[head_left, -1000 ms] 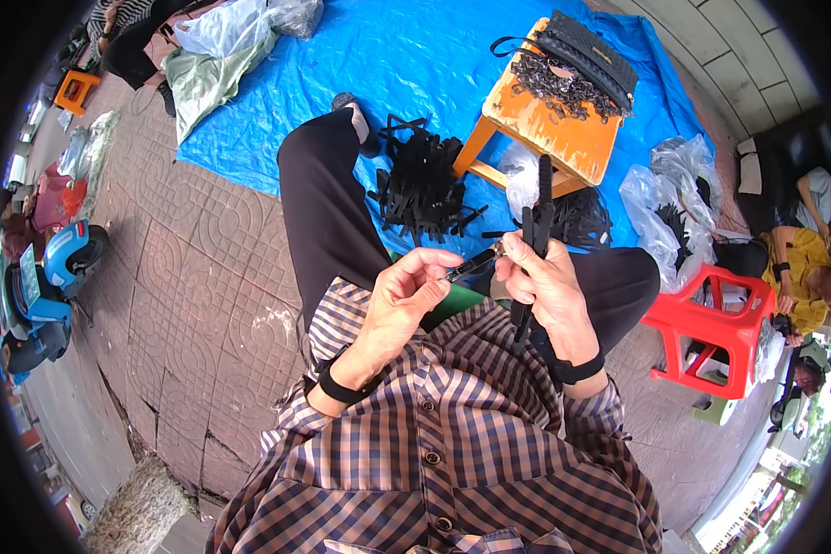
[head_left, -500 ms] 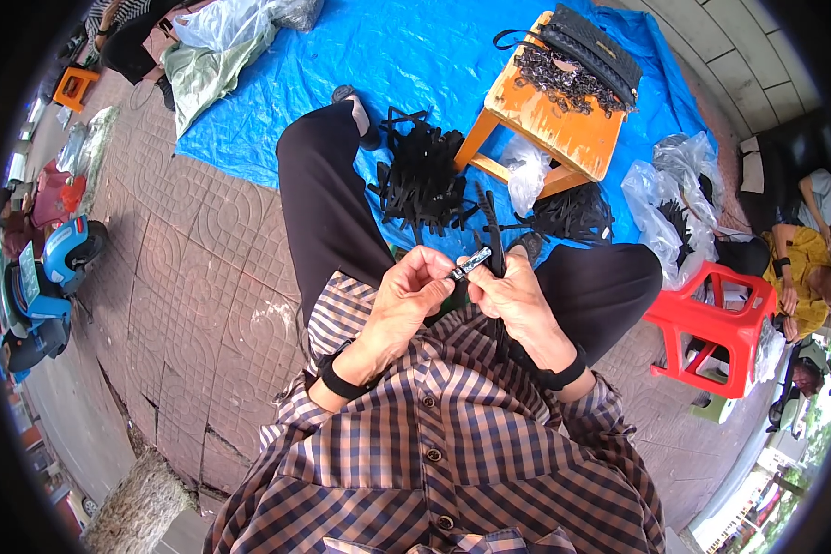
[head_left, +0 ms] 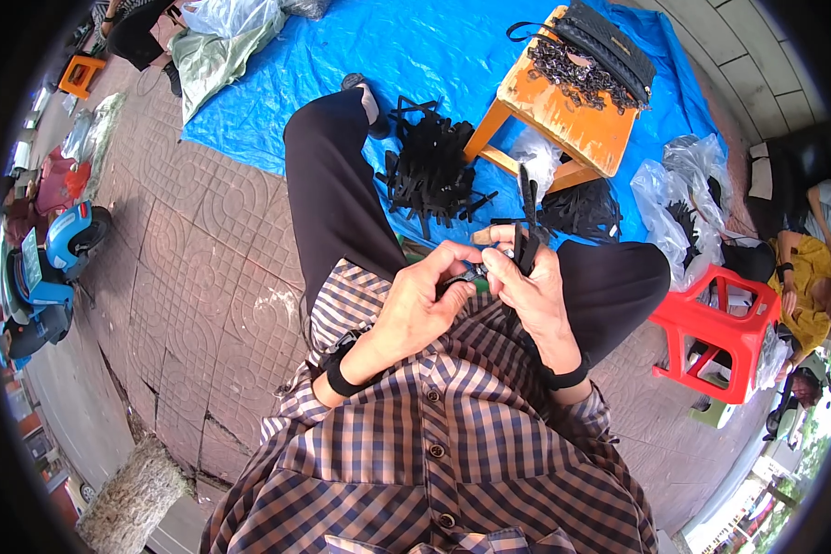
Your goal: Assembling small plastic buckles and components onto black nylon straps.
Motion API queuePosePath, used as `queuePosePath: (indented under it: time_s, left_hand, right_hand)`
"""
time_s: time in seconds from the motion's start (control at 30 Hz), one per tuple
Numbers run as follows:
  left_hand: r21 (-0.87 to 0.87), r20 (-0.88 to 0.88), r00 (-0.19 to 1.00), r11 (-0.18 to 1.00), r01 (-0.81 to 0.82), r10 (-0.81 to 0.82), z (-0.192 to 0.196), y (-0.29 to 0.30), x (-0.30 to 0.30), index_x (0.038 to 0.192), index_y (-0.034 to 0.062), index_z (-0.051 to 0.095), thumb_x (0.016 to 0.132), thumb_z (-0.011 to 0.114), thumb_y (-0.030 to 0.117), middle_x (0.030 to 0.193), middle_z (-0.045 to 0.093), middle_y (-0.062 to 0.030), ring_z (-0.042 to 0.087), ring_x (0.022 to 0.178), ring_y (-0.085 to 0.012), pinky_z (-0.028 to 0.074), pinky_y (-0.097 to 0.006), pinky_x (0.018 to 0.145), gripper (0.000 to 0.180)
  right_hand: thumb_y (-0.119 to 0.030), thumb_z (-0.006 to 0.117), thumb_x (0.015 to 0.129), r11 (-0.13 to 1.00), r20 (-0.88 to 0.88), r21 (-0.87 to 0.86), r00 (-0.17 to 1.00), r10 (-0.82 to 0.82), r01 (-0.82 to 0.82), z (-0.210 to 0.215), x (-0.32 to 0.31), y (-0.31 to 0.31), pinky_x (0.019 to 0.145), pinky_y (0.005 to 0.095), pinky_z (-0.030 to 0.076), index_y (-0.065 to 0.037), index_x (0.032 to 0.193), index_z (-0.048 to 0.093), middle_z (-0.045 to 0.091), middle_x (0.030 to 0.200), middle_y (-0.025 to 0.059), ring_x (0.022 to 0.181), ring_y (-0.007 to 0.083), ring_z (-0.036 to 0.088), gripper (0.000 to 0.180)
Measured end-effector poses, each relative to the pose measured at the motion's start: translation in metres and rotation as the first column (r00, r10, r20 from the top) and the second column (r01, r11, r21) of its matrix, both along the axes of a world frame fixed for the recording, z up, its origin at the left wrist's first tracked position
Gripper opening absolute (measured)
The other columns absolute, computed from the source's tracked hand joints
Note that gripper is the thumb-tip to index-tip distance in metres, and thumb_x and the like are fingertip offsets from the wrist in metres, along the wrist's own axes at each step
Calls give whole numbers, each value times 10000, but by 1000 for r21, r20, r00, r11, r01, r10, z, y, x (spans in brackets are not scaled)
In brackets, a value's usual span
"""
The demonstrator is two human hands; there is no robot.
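In front of my lap both hands meet. My left hand [head_left: 423, 297] is closed in a pinch on a small shiny dark metal piece [head_left: 476, 273], mostly covered by fingers. My right hand [head_left: 532, 294] grips a black strap [head_left: 529, 201], whose ends stick up past the fingers; its fingertips also touch the metal piece. Just beyond my hands, a pile of black straps [head_left: 427, 166] lies on the blue tarp [head_left: 314, 74], with a second heap of straps [head_left: 582, 210] under the stool.
An orange wooden stool [head_left: 572, 120] carries a black handbag [head_left: 609, 51] and a heap of small dark metal parts [head_left: 568, 74]. Clear plastic bags [head_left: 679, 203] and a red plastic stool [head_left: 720, 323] stand right. A person in yellow [head_left: 808, 277] sits far right; a blue scooter [head_left: 51, 277] is at left.
The metal piece has gone from plainly showing between my fingertips to mostly hidden. My right fingers have curled further round it, and the strap now stands more upright. The view has shifted slightly.
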State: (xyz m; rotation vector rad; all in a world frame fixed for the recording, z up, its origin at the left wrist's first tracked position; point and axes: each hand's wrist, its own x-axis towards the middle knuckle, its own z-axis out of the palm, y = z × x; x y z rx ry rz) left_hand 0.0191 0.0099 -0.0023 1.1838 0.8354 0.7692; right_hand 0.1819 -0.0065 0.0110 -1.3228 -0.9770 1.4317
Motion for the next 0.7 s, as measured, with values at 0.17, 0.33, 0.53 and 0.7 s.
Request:
queuePosePath:
  time_s: [0.17, 0.33, 0.53, 0.7]
  left_hand:
    - [223, -220, 973, 975, -22, 72, -4, -2, 0, 979, 31, 553, 780, 674, 98, 716, 634, -98, 599, 631, -107, 458, -248, 566, 242]
    - [192, -179, 971, 973, -125, 160, 6, -3, 3, 850, 20, 585, 762, 644, 67, 672, 621, -82, 594, 577, -109, 461, -237, 536, 116]
    - [396, -327, 907, 910, -124, 266, 8, -7, 5, 826, 19, 586, 729, 645, 36, 713, 649, -65, 630, 634, -85, 487, -219, 550, 115]
    - [517, -300, 890, 843, -151, 344, 10, -9, 6, 838, 32, 574, 708, 636, 48, 680, 602, -96, 589, 513, -158, 459, -259, 468, 146]
  right_hand:
    - [-135, 580, 866, 988, 193, 156, 981, -34, 3, -6, -12, -2, 502, 175, 388, 3, 1035, 563, 495, 660, -29, 556, 32, 466, 219]
    - [-110, 573, 868, 984, 128, 154, 986, -105, 84, 0, -20, -7, 483, 182, 370, -4, 1062, 565, 491, 660, -34, 545, 21, 463, 221]
    - [-59, 563, 865, 967, -29, 132, 976, -216, 218, 1, -28, -9, 471, 168, 336, 8, 1091, 543, 427, 628, -64, 516, 3, 413, 237]
    - [-52, 555, 871, 962, -140, 106, 961, -237, 252, 3, -30, -9, 478, 160, 330, 22, 1124, 501, 416, 629, -69, 519, 3, 398, 269]
